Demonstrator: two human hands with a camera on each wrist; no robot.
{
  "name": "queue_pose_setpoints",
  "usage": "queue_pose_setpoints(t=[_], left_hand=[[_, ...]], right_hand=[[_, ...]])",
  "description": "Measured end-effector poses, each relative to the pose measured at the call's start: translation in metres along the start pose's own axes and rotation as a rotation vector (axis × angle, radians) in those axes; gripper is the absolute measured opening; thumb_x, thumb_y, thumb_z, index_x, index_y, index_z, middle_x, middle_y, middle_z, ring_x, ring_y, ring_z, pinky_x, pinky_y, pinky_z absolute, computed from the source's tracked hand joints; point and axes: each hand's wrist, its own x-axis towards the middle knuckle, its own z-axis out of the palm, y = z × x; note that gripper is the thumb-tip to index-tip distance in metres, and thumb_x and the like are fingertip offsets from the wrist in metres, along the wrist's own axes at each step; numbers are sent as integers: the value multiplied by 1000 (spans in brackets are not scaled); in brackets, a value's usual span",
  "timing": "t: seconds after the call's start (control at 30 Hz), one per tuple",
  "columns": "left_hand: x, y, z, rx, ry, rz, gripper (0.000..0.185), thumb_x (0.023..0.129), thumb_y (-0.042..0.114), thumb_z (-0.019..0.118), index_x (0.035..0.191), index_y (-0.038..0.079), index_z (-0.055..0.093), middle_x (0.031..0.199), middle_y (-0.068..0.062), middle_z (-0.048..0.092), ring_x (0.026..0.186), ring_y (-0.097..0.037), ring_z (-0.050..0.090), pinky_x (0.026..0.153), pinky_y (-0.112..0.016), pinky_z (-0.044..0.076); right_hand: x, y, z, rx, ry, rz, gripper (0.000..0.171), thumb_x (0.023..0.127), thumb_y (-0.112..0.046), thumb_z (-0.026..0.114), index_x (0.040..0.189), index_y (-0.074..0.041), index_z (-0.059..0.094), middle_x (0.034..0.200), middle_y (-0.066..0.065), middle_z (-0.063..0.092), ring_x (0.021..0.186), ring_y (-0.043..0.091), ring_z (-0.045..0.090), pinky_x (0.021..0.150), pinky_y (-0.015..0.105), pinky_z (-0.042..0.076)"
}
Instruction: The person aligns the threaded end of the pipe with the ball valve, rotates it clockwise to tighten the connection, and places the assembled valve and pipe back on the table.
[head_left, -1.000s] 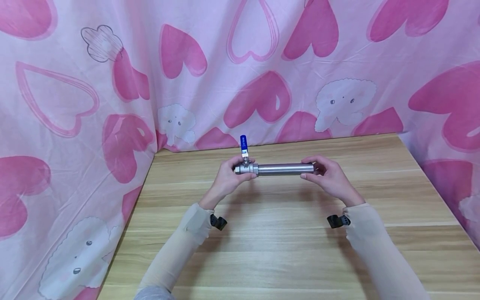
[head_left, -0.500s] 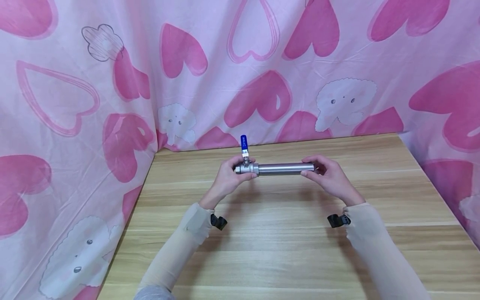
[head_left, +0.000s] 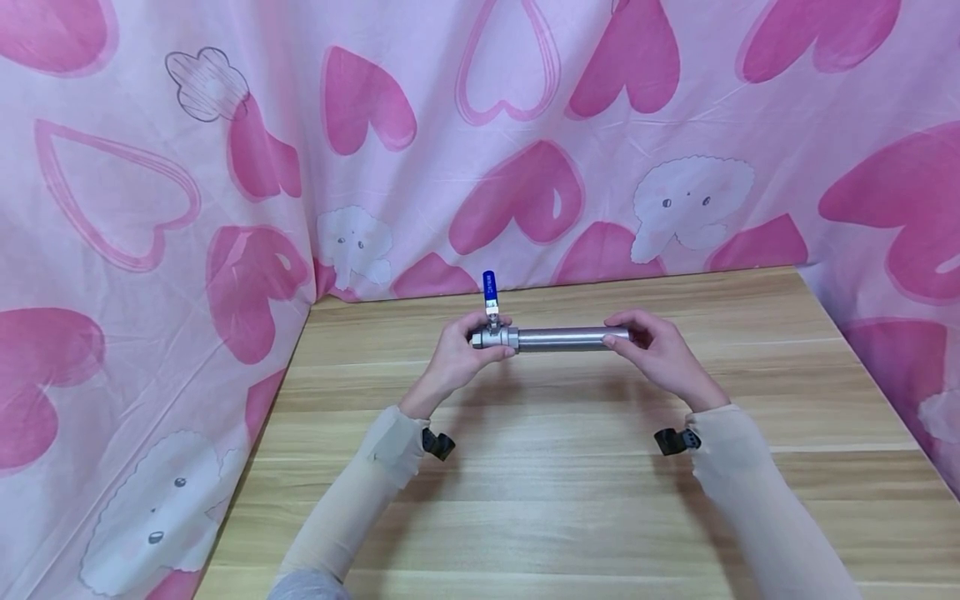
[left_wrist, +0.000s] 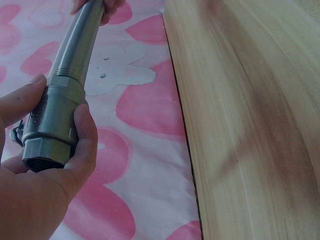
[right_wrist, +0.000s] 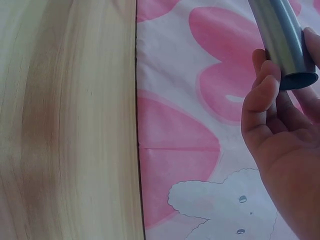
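Pale wood tabletop (head_left: 570, 500) is running out beneath us, and just above it we're holding a silver steel pipe with a valve body at one end (head_left: 555, 337), lying crosswise, left to right. Our left hand (head_left: 457, 357) is curling round the valve end; our right hand (head_left: 660, 354) is pinching the open end between thumb and fingertips. The blue lever handle (head_left: 489, 287) is sticking upward. Behind, pink heart-patterned cloth (head_left: 525, 125) is hanging. The joint's threads are hidden.
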Motion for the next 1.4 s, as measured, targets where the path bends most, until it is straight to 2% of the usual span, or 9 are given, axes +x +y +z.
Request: queue_pose_setpoints(t=[0.1,0.2,0.47,0.83,1.0,1.17,1.4], left_hand=[[0,-1,0,0,1,2,42,75,19,83,115,20,68,115,0,68,99,-18,58,86,-31,47],[0,-2,1,3,3,12,42,76,18,83,115,19,68,114,1,68,99,-18,58,86,-32,47],[-1,-2,1,15,3,20,47,76,18,83,119,14,66,116,2,67,101,-19,58,87,-33,47],[-1,-2,2,13,8,32,39,75,17,82,112,22,69,112,2,68,98,-18,58,84,-31,48],[-1,-1,2,9,3,31,39,75,17,82,112,22,68,112,2,68,98,-18,58,84,-31,48],[-1,-1,2,6,0,26,40,75,18,82,112,22,68,112,1,68,98,-18,58,83,-31,48],[-1,-1,2,1,5,34,40,76,17,82,113,20,68,112,1,68,97,-18,58,83,-31,48]], right_hand=[[-1,-3,0,3,-8,11,28,94,-16,63,117,0,61,102,15,63,77,10,52,63,21,46],[1,3,1,2,-10,10,28,95,-19,62,118,-3,61,102,13,64,78,10,53,64,21,46],[2,14,1,31,-11,3,27,97,-26,59,116,-7,62,92,12,62,76,11,55,63,23,48],[1,14,1,4,-18,2,26,98,-27,57,114,-9,63,90,12,62,76,16,54,63,24,46],[2,14,1,-6,-11,35,29,99,-33,54,113,-9,63,89,11,61,76,21,55,63,25,47],[2,14,1,9,-18,68,32,99,-35,53,114,-8,63,90,12,62,74,18,57,64,27,51],[2,15,0,16,-28,63,33,99,-35,54,114,-8,63,88,15,62,71,16,59,63,27,53]])
